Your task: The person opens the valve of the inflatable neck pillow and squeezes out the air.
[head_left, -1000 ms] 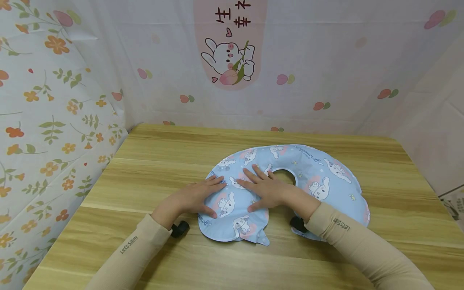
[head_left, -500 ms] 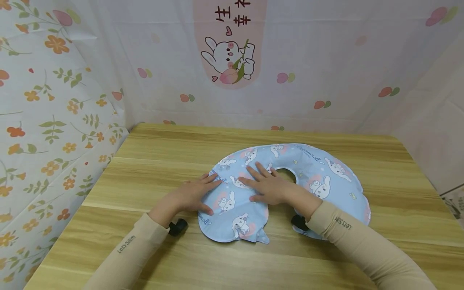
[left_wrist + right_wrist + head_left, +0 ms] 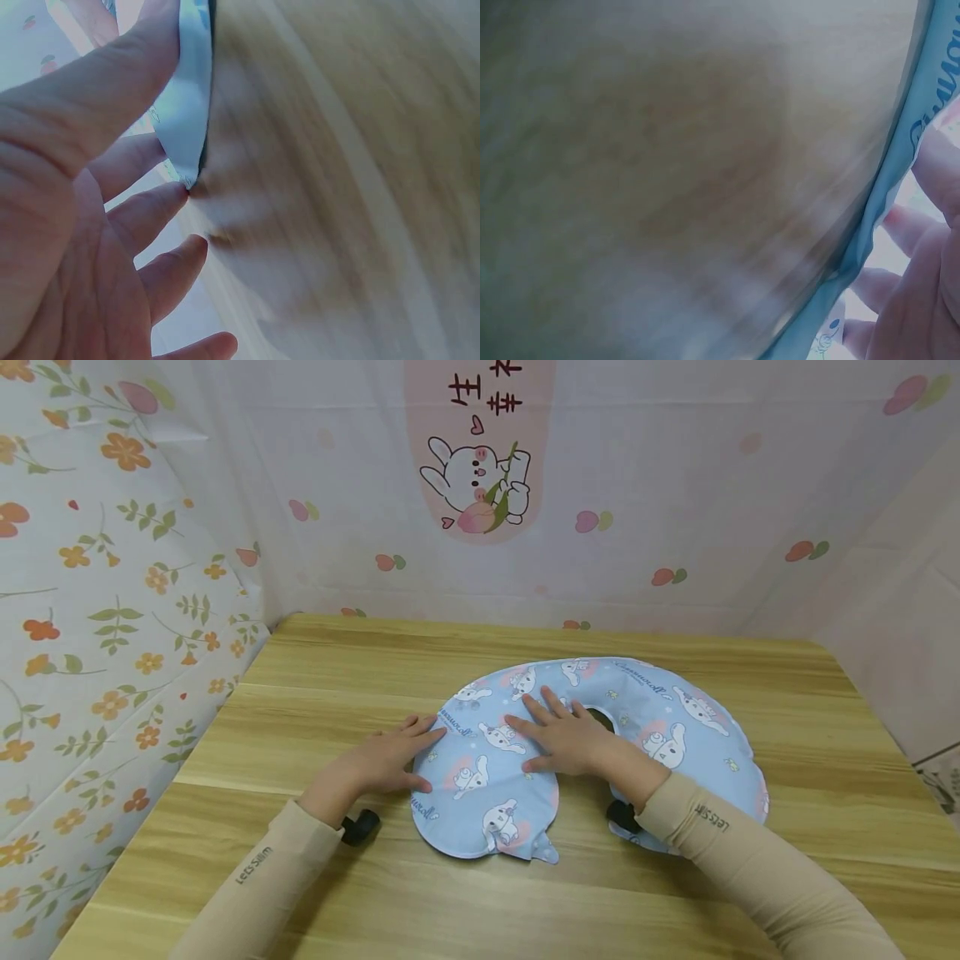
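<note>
Pillow [image 3: 660,727], U-shaped and inflatable, blue vinyl printed with white cartoon dogs and script lettering too small to read surely; it lies flat, mostly deflated, on the wooden table [image 3: 315,693], right of centre. Nearest the viewer: two beige sleeves, each printed "LetsSlim". A small valve tab [image 3: 547,852] sticks out at the pillow's near edge.

Left hand [image 3: 382,762]: fingers straight and slightly spread, tips resting on the pillow's left rim, thumb on its edge; the left wrist view shows the thin blue edge [image 3: 187,97] against the thumb, wood grain blurred beyond.

Right hand [image 3: 572,740]: palm down, fingers spread, pressing flat on the left lobe just beside the centre hole [image 3: 602,717]. The right wrist view is blurred; blue seam with part of the lettering visible.

Table: pale laminate, streaky plank grain. Behind it, a white plastic sheet [image 3: 675,485] printed with peaches, a cartoon rabbit [image 3: 476,477] and Chinese characters, cut off at the top. Left wall sheet [image 3: 97,610]: orange flowers, green sprigs.
</note>
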